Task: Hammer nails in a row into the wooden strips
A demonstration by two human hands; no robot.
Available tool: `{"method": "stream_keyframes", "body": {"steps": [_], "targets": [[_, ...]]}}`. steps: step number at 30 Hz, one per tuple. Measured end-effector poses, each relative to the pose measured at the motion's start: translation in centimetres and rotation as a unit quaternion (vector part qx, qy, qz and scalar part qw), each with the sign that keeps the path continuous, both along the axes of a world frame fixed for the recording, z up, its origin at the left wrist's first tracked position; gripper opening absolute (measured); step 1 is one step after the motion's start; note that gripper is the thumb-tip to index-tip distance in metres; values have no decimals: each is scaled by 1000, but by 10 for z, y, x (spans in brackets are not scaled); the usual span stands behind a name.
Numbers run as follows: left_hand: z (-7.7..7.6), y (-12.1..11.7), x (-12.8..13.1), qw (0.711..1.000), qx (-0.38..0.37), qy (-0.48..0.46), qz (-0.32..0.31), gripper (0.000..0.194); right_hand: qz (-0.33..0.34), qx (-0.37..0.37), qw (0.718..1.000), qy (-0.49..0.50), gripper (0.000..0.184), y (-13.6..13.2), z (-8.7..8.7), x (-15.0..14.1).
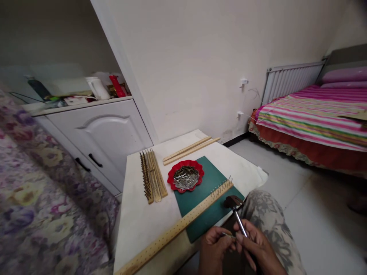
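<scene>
My left hand (216, 244) is closed in a pinch around a few nails (228, 235) near the table's front edge. Close beside it, my right hand (255, 240) grips the shaft of a hammer (238, 218), whose dark head lies over the corner of the green mat (205, 225). A long wooden strip (174, 228) with rows of holes crosses the mat at a slant. Several nails (220, 190) stand upright in its far right end. Behind the strip, a red scalloped bowl (171, 181) holds a heap of loose nails (187, 178).
At the table's left lie wooden strips (159, 179), one of them studded with nails (145, 177). Two more strips (189, 149) rest at the back. A white cabinet (106, 131) stands left, a bed (315, 110) right. My knee (265, 214) is beside the table (140, 229).
</scene>
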State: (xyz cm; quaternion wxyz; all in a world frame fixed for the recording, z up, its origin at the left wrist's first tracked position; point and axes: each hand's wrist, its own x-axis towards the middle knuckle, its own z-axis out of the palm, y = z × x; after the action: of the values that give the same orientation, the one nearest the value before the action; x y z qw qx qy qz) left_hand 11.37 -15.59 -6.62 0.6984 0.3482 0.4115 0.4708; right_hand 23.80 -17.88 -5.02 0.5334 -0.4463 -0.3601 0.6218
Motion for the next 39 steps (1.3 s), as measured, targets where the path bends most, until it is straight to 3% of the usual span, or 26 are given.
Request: {"method": "stream_keyframes", "body": {"steps": [3, 9, 17, 24, 29, 39], "targets": [[8, 0, -4, 998, 51, 39, 5, 15, -2, 0, 1000, -10, 44, 0, 0, 0], [23, 11, -17, 969, 135, 205, 11, 13, 16, -2, 999, -33, 40, 0, -13, 1], [34, 61, -36, 908, 219, 350, 71, 21, 46, -7, 999, -7, 40, 4, -34, 2], [27, 98, -36, 853, 285, 431, 75, 22, 60, -22, 998, -2, 47, 5, -37, 1], [22, 101, -32, 818, 317, 474, 69, 21, 73, -34, 997, 16, 49, 6, -34, 1], [19, 100, -32, 789, 332, 513, 65, 20, 69, -50, 996, 33, 49, 6, -26, 1]]}}
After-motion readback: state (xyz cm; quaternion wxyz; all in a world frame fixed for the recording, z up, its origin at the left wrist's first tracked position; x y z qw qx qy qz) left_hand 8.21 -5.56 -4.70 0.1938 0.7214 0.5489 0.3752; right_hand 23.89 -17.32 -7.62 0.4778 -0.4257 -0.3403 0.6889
